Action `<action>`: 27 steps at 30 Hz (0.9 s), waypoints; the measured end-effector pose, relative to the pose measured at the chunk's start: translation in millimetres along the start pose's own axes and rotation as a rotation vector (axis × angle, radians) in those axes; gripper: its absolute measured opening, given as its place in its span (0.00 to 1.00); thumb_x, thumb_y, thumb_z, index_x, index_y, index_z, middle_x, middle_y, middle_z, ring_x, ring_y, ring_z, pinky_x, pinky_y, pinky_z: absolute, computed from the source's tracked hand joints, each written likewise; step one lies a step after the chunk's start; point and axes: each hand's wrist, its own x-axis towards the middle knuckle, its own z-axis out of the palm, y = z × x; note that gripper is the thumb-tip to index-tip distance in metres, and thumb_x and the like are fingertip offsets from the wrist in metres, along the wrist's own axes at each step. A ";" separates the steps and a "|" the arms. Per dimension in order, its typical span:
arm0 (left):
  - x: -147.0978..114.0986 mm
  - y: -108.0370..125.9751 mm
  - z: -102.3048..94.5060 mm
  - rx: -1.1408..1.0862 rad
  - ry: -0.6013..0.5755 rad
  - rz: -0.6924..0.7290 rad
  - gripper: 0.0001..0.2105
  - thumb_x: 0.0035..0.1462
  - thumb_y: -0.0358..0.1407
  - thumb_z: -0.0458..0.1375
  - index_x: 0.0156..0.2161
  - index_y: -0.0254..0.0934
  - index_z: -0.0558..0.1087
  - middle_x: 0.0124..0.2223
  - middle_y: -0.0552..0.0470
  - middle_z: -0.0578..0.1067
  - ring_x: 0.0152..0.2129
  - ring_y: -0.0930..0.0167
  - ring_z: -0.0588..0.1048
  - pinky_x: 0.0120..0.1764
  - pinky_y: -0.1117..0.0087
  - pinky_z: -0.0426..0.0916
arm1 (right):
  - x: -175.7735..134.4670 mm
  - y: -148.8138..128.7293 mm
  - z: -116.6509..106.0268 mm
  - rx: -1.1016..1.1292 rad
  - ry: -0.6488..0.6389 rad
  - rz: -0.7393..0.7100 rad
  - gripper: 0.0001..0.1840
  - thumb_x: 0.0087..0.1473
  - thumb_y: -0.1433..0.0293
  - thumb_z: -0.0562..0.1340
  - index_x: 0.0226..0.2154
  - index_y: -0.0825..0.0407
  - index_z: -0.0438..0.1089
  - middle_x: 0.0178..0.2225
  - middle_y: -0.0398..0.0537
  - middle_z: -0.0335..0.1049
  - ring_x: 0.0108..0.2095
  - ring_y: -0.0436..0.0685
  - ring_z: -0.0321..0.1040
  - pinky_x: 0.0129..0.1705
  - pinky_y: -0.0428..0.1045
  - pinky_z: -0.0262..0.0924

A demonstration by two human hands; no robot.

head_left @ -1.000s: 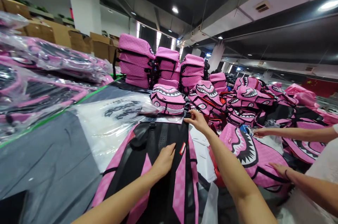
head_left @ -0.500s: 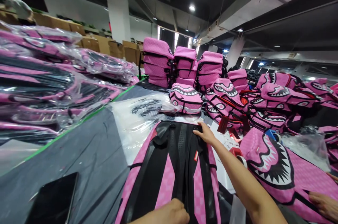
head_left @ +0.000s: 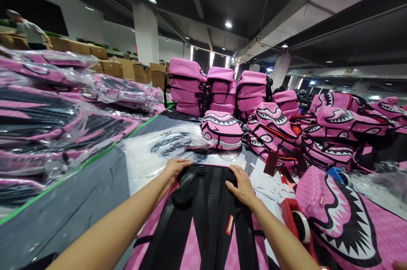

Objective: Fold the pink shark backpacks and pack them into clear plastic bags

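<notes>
A pink and black backpack lies in front of me, its strap side up and its top edge away from me. My left hand grips the top left corner, fingers closed over the edge. At the top right, my right hand holds the same edge, thumb on the black panel and fingers over the far side. A small red and white tag sits on the right strap. Just beyond the backpack lies a clear plastic bag with black print.
Bagged pink backpacks pile up on the left, beyond a green table edge. Stacked backpacks stand ahead. To the right are a red tape dispenser and a shark-mouth backpack. A person stands far left.
My left hand has moved from the lower middle of the backpack up to its top left corner. My right hand stays at the top right. The view has shifted, and the phone has largely left it.
</notes>
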 end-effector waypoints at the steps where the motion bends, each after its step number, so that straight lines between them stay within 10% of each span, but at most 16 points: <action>1: 4.3 -3.3 4.1 0.041 -0.015 0.011 0.15 0.59 0.45 0.65 0.30 0.35 0.74 0.25 0.56 0.76 0.23 0.72 0.75 0.32 0.67 0.71 | -0.3 0.2 0.0 0.017 0.017 -0.012 0.29 0.56 0.68 0.64 0.61 0.48 0.66 0.60 0.54 0.68 0.63 0.62 0.62 0.67 0.61 0.54; 8: -5.5 -5.6 27.3 0.353 -0.104 0.394 0.17 0.57 0.46 0.60 0.22 0.40 0.71 0.22 0.53 0.73 0.30 0.62 0.77 0.40 0.63 0.69 | -0.3 -5.4 -4.0 -0.015 0.011 -0.026 0.33 0.54 0.67 0.69 0.61 0.48 0.64 0.53 0.54 0.69 0.55 0.63 0.66 0.60 0.60 0.63; 13: -58.3 -28.2 25.2 0.448 -0.082 0.645 0.17 0.59 0.50 0.57 0.43 0.41 0.77 0.49 0.45 0.77 0.50 0.57 0.73 0.58 0.53 0.65 | -12.7 -30.8 -0.8 -0.308 0.020 0.014 0.36 0.51 0.64 0.75 0.59 0.51 0.65 0.51 0.58 0.68 0.51 0.67 0.67 0.55 0.63 0.66; 18: -106.5 -73.5 14.0 0.660 0.051 0.909 0.17 0.65 0.46 0.54 0.53 0.40 0.73 0.48 0.44 0.75 0.50 0.57 0.73 0.55 0.53 0.70 | -58.9 -50.9 11.7 -0.372 0.071 -0.007 0.34 0.50 0.66 0.75 0.56 0.55 0.66 0.51 0.60 0.69 0.53 0.68 0.66 0.57 0.64 0.65; 23: -109.4 -86.7 19.5 0.835 -0.196 0.726 0.19 0.64 0.48 0.56 0.50 0.36 0.75 0.45 0.43 0.77 0.45 0.57 0.75 0.51 0.55 0.72 | -92.7 -36.7 16.6 -0.276 -0.083 -0.043 0.25 0.59 0.67 0.69 0.57 0.52 0.68 0.51 0.57 0.70 0.53 0.65 0.68 0.57 0.61 0.66; 27: -59.4 -63.8 37.1 0.949 -0.378 0.505 0.25 0.58 0.53 0.61 0.47 0.30 0.78 0.47 0.37 0.79 0.49 0.52 0.75 0.55 0.53 0.68 | -52.1 -9.3 19.3 -0.238 -0.285 0.092 0.21 0.63 0.65 0.65 0.57 0.52 0.69 0.52 0.56 0.71 0.54 0.61 0.68 0.57 0.57 0.64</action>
